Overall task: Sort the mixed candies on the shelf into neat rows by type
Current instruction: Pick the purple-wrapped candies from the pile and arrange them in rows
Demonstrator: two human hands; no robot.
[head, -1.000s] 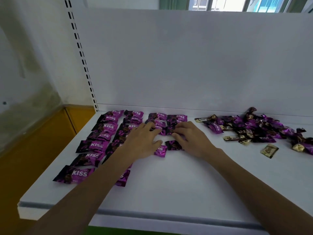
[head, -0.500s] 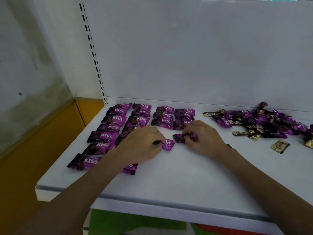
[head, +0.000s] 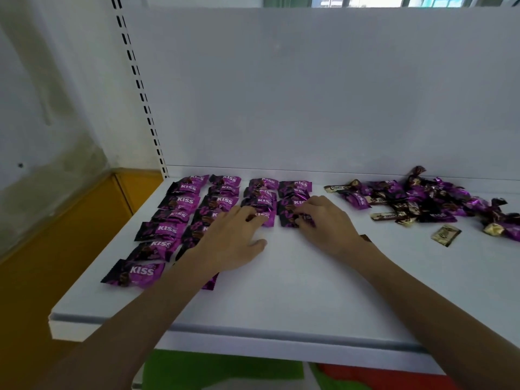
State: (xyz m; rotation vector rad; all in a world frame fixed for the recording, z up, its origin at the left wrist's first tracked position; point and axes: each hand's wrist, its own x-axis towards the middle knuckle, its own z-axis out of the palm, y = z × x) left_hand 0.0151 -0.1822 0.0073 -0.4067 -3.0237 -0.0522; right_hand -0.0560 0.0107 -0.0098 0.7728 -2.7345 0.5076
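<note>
My right hand (head: 323,223) pinched a purple candy (head: 288,219), its long axis crosswise, left of the mixed pile (head: 422,201) on the shelf (head: 309,291). My left hand (head: 233,240), farther left of the pile, pressed straight-fingered on a neighbouring candy (head: 267,219). The pile lay nearer my right hand.

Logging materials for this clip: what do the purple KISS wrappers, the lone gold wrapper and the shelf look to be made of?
Purple KISS wrappers: thin plastic film, likely metallised; glossy glints and crimped ends.
Lone gold wrapper: seemingly foil or metallised film; creased and shiny.
Shelf: probably painted metal; smooth matte white with a folded front lip.
</note>
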